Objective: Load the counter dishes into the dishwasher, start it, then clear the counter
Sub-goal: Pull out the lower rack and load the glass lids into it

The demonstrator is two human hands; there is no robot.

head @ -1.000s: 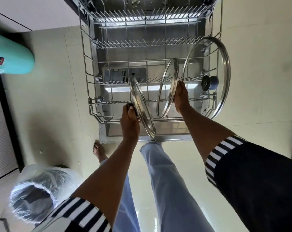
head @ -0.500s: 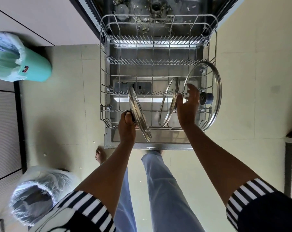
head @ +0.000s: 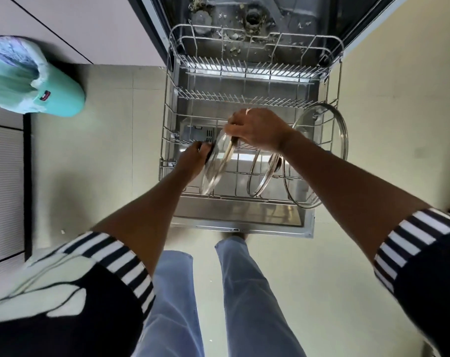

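Since half a second ago the right hand (head: 257, 130) has crossed from the middle lid (head: 260, 176) over to the left lid (head: 216, 167), and now both hands are on this one. Right fingers are curled down over its top rim and grip it there. Left hand (head: 193, 161) is closed on the dark knob at the lid's left face. This lid stands on its edge in the rack (head: 167, 140), tilted, with the top leaning to the right and away and the bottom rim near the front wire. To the right of the fingers the middle lid stands on edge too, apart from the held one. Further right the big lid (head: 319, 155) leans against the rack's right side. Behind the fingers the rows of tines are free.
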